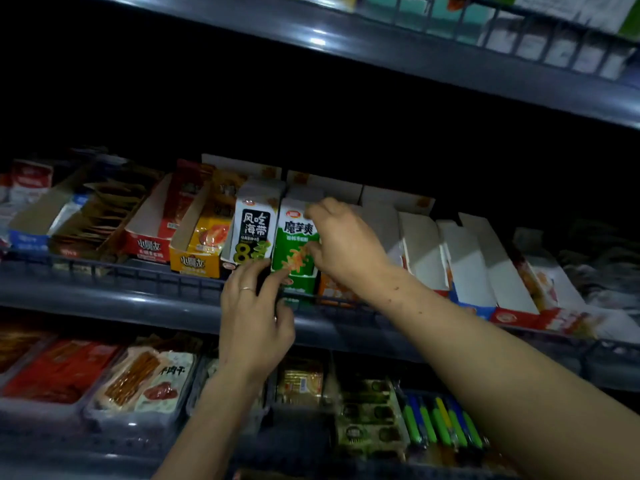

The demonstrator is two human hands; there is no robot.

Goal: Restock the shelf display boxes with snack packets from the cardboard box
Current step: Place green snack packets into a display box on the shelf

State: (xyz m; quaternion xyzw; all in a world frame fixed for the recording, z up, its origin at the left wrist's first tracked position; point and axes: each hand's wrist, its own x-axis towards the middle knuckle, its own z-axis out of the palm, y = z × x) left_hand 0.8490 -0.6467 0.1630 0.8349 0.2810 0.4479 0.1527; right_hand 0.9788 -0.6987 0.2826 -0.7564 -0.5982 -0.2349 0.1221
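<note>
Nearest, lower shelf (346,337) holds trays of packets: red packets (65,372) at left, meat-stick packs (145,382) beside them, green and blue tubes (440,424) at right. Above that, left hand (254,317), ring on one finger, fingers straight, tips touching the lower front of the black-and-white display box (251,230) and the green display box (296,247); not gripping. Right hand (341,242) curled round the green box's right side, thumb and fingers pinching its edge. Both boxes stand upright, side by side, at the middle shelf's wire front rail (138,271). Left of them: yellow display box (201,244), red display box (152,233), brown packets box (100,216). Right: row of white opened boxes (467,265). Whether any loose packet is in either hand, cannot tell. Top shelf (450,64) farthest, blurred goods.
</note>
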